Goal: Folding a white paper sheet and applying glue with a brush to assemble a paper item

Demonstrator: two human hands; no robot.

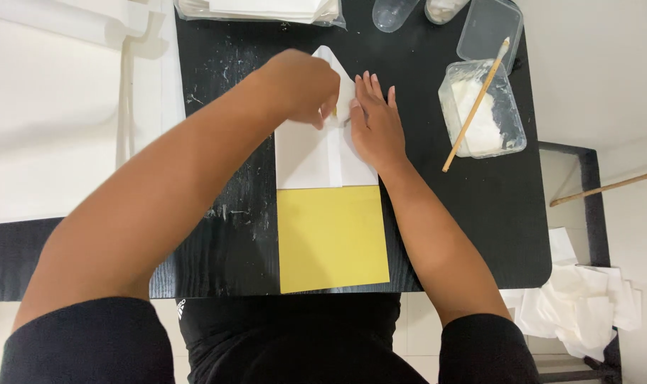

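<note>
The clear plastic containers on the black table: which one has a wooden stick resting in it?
The rectangular clear container holding white paste, right of the right hand; the stick leans across it. The others hold no stick.

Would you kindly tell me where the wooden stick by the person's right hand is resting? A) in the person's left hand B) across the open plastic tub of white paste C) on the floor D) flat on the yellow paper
B: the wooden stick lies slanted across the plastic tub of white paste, to the right of the right hand that presses flat on the folded white paper.
</note>
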